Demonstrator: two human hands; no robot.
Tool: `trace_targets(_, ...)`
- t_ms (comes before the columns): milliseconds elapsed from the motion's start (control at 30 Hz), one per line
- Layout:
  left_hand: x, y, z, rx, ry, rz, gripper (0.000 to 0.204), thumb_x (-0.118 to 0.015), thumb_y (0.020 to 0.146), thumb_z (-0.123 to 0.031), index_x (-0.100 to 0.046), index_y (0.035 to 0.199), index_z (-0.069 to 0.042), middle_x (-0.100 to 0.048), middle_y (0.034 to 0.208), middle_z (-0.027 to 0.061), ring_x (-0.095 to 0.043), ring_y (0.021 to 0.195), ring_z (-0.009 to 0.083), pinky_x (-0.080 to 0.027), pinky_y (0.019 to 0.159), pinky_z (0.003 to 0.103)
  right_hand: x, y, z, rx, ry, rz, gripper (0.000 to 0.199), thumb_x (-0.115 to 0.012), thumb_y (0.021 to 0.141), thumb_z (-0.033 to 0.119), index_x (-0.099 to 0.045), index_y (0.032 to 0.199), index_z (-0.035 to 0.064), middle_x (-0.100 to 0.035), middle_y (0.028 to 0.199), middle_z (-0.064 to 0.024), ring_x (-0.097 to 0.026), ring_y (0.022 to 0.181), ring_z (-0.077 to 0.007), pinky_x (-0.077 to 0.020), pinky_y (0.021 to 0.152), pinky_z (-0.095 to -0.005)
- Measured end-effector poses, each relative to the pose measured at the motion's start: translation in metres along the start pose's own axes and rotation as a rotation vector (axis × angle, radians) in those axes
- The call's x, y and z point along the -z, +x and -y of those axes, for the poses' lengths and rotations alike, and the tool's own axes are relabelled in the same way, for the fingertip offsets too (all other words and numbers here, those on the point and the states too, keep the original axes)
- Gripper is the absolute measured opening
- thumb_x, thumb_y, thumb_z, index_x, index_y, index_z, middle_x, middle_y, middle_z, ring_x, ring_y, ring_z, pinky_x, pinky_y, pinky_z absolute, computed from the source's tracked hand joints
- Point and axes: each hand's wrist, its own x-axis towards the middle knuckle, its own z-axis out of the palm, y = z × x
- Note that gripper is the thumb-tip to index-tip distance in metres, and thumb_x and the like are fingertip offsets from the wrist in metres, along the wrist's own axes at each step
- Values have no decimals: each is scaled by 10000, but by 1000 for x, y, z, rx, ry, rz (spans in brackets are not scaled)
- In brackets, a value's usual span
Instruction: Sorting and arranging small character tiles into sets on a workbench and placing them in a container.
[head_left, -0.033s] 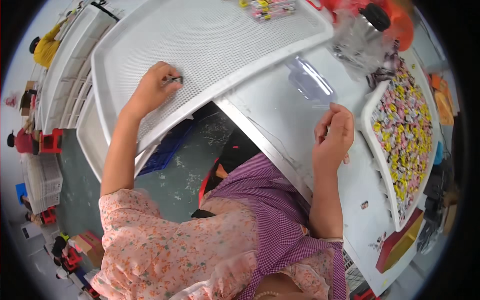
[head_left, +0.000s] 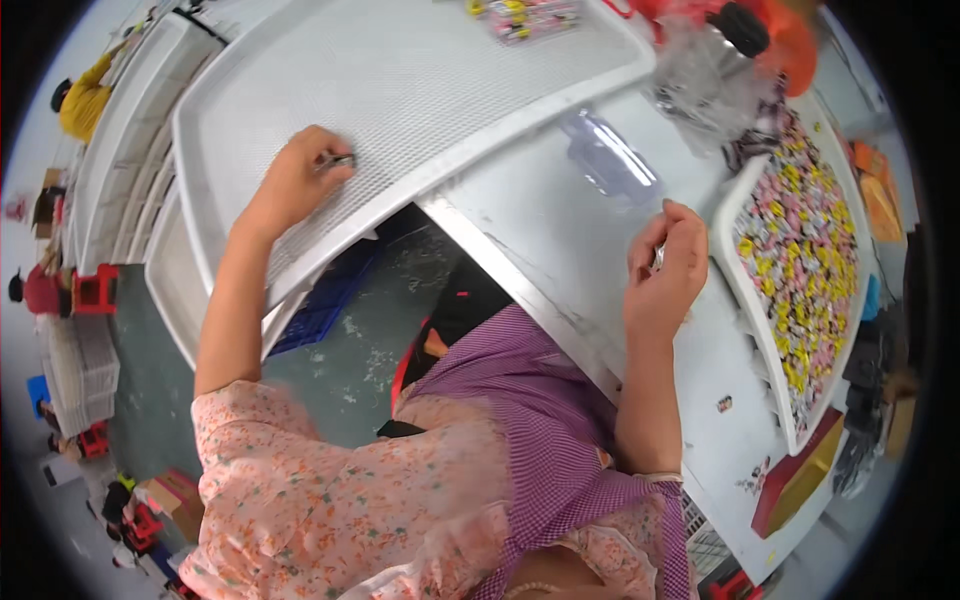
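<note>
My left hand (head_left: 290,185) is over the near left part of a white perforated tray (head_left: 390,75). Its thumb and fingers pinch a small dark, shiny piece (head_left: 338,160), too small to make out its kind. My right hand (head_left: 668,275) is curled above the pale tabletop, left of a white tray (head_left: 728,240) full of small pink, yellow and silvery pieces (head_left: 800,270). A small silvery bit (head_left: 658,257) shows between its bent fingers, mostly hidden. Just beyond that hand lies a clear, curved plastic piece (head_left: 610,155).
Pink and yellow packets (head_left: 525,18) lie at the perforated tray's far end. A dark-lidded bottle (head_left: 740,35) stands among plastic bags (head_left: 705,90) at the far right. A red and yellow box (head_left: 800,475) sits at the near right. People and stacked trays (head_left: 130,130) are off left.
The scene has slid slightly left in the picture. Both hands keep nearly the same pose, and the silvery bit in my right fingers shows a little more clearly.
</note>
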Motion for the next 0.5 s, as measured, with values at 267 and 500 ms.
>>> trace_targets(267, 5, -1, 0, 40, -31, -163, 181, -610, 847, -77, -595, 1015, -10, -599, 856, 69, -547, 736, 119, -462, 687, 251, 52, -13, 41, -16, 273, -216, 250, -501, 944, 168, -499, 1141, 13, -534, 900, -41, -460, 753, -115, -366, 623, -225)
trace_targets(500, -40, -10, -134, -342, -435, 98, 157, -627, 823, -34, -639, 979, -23, -612, 886, 47, -579, 799, 133, -464, 726, 254, 118, -53, 30, -64, 17, -205, 235, -515, 941, 168, -524, 1153, 66, -573, 933, -31, -512, 723, -110, -427, 624, -236)
